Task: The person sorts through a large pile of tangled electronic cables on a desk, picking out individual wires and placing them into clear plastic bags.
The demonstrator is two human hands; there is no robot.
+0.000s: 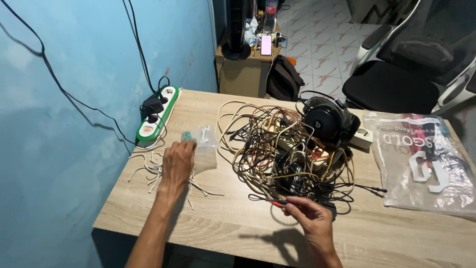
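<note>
Mostly the picture shows a light wooden table (223,223) that stands against a blue painted wall (74,99). At the middle of the table lies a big tangle of cables (277,149), beige, black, yellow and red, with black headphones (327,121) on it at 2 o'clock. The left hand (177,161) lies palm down at 9 o'clock from the tangle, fingers loose, on a small clear plastic bag (204,149); whether it grips the bag I cannot tell. Short white cable ties (153,173) are spread under and beside this wrist. The right hand (310,216) is at 6 o'clock from the tangle and pinches a thin red cable end (275,202) between the fingertips. A green and white power strip (157,113) lies near the wall at 10 o'clock. A large clear plastic bag (426,164) rests at 3 o'clock. Behind the table are a tiled floor (327,34), a black office chair (396,74) and a low cabinet (245,69).
</note>
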